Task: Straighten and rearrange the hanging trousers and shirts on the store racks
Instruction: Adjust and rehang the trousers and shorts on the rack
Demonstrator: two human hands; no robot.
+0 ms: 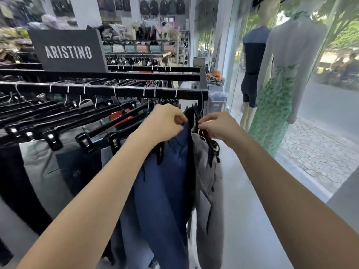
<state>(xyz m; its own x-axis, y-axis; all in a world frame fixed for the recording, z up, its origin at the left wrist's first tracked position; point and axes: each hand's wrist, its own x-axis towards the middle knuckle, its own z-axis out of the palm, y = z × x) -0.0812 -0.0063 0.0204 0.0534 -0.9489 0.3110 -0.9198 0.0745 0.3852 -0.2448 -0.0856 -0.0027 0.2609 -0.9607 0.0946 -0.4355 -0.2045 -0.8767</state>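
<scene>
The left hand (165, 123) pinches the top edge of the navy trousers (163, 191), fingers curled onto the waistband near its hanger clip. The right hand (217, 125) pinches the top of the grey trousers (209, 181) just beside them, thumb and fingertips closed on what looks like the hanger, though blur makes the exact hold hard to read. Both pairs hang at the end of the rail (108, 91), straight ahead of the hands, with their long axis running down toward the floor (242, 210). The hands sit almost level, close together, with a thin dark garment between them; the next move likely depends on spacing these two hangers evenly along the rail. To the left, more trousers hang in a fanned row under a brand sign (68, 51). To the right, two mannequins (279, 78) stand by the shop window.
</scene>
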